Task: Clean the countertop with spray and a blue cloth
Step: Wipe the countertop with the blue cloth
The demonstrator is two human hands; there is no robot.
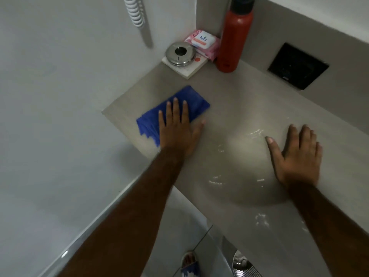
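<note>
Grey tiled counter (pixel 229 92) in a corner w/ white walls; droplets of spray (pixel 216 182) glint across its mid and near side. Left hand (pixel 179 126) lies flat, fingers spread, palm pressing the folded blue cloth (pixel 187 100) down near the counter's left edge. It's not gripping, just pinning the cloth so it drags under pressure; probably mid-wipe, since the cloth's near edge is smeared w/ blur. Right hand (pixel 297 154) is open too, empty, palm down on or just over the counter well apart from the cloth, likely bracing the body while leaning in; can't tell if it truly touches.

Pushed into the back corner, prob. to keep the wiping area free: red bottle (pixel 232 37) upright, pink wipes pack (pixel 202 42) beside it, round metal lid-like dish (pixel 180 53) sitting on a white block. Wet patches nr the right hand look not yet wiped, so job seems partway.
</note>
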